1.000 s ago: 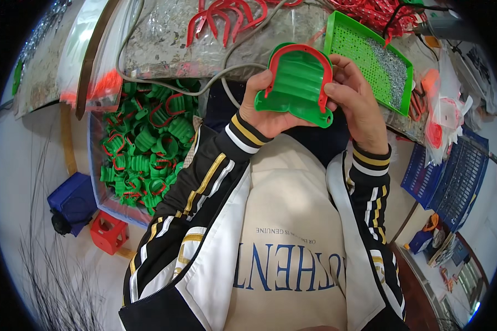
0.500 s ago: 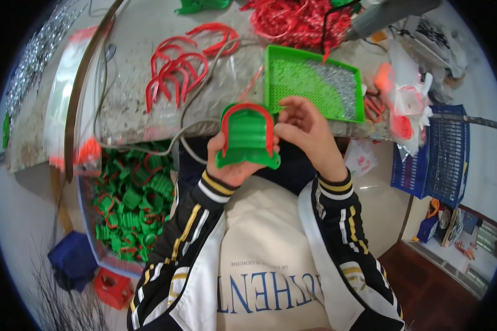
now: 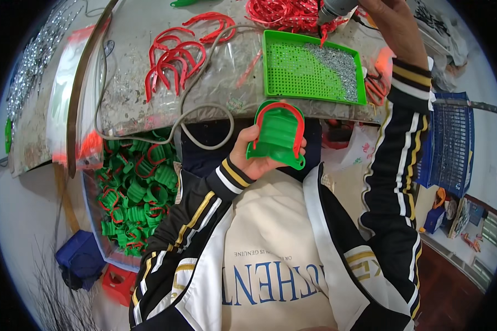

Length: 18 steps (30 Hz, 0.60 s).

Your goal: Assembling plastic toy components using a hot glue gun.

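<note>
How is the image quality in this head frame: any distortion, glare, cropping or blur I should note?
Head view: strong fisheye bending, the bench edge curves and dark corners ring the picture; lighting is even and bright, with mild glare on the clear plastic sheet; the left hand holding the green ribbed part is sharp; the right hand is cut off by the top rim.

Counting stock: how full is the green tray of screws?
Partly full: small metal screws cover the right part of the green tray; its left is bare.

L hand (image 3: 253, 153) grips green clip (image 3: 277, 135) | R hand (image 3: 389, 22) on grey tool (image 3: 332, 7) | green tray (image 3: 292, 74)
</note>
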Motion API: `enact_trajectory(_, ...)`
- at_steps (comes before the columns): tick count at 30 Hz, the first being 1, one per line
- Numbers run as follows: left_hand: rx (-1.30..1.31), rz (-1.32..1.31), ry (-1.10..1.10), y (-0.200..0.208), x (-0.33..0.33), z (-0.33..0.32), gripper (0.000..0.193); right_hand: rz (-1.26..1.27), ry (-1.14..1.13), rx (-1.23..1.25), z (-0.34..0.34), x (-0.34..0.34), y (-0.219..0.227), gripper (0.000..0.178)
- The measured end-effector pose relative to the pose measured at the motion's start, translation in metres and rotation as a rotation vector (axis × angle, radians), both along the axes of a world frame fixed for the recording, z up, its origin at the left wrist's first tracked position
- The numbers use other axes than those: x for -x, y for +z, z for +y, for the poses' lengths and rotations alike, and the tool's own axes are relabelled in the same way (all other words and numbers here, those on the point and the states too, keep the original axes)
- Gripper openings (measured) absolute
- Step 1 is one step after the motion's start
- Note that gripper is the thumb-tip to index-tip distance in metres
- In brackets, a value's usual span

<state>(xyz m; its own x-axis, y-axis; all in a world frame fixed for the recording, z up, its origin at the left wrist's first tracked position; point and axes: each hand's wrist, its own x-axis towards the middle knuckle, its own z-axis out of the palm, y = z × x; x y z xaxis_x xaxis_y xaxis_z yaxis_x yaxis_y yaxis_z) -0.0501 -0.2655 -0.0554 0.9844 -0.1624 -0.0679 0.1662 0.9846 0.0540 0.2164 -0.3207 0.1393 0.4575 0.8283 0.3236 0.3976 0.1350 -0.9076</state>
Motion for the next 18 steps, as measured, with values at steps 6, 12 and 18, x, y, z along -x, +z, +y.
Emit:
enact_trajectory(6, 0.028, -0.043, -0.033, -0.019, 0.002, -0.006, 0.075, 0.178, 0.292, 0.076, 0.001, 0.035, 0.003, 0.066)
enact_trajectory(12, 0.033, -0.014, 0.007, -0.024, 0.004, -0.007, 0.075, 0.246, -0.245, -0.199, 0.014, 0.088, -0.012, 0.031)
enact_trajectory(18, 0.121, -0.017, 0.014, -0.029, 0.003, -0.005, 0.074, -0.023, -0.232, -0.449, 0.015, 0.048, -0.111, 0.018)
